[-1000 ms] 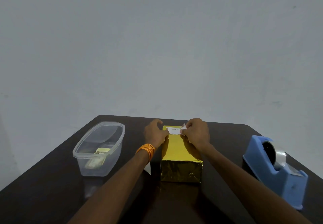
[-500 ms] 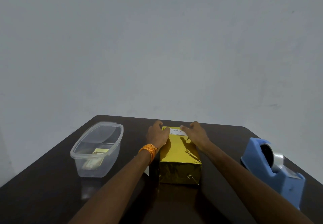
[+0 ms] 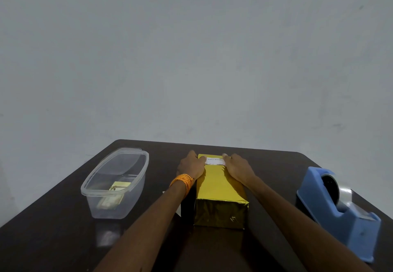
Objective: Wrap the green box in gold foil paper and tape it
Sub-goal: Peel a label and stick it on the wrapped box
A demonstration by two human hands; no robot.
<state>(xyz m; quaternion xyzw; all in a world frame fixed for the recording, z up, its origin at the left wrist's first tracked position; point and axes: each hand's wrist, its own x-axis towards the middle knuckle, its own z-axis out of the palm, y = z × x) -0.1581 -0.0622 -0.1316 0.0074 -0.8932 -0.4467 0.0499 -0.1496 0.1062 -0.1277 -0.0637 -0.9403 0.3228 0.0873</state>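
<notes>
Light is dim and soft, with no hard shadows. The plain grey wall (image 3: 191,48) is evenly lit and darkens slightly toward the corners. The glossy dark brown table (image 3: 53,240) carries a pale, smeared reflection in front of the clear plastic tub (image 3: 114,183). The gold foil-wrapped box (image 3: 221,186) has a bright top. Its near end is dull, with one small glint, so light falls from above. Print on the small white label (image 3: 215,161) is too blurred to read. The table edges bow, a wide-angle distortion.
</notes>
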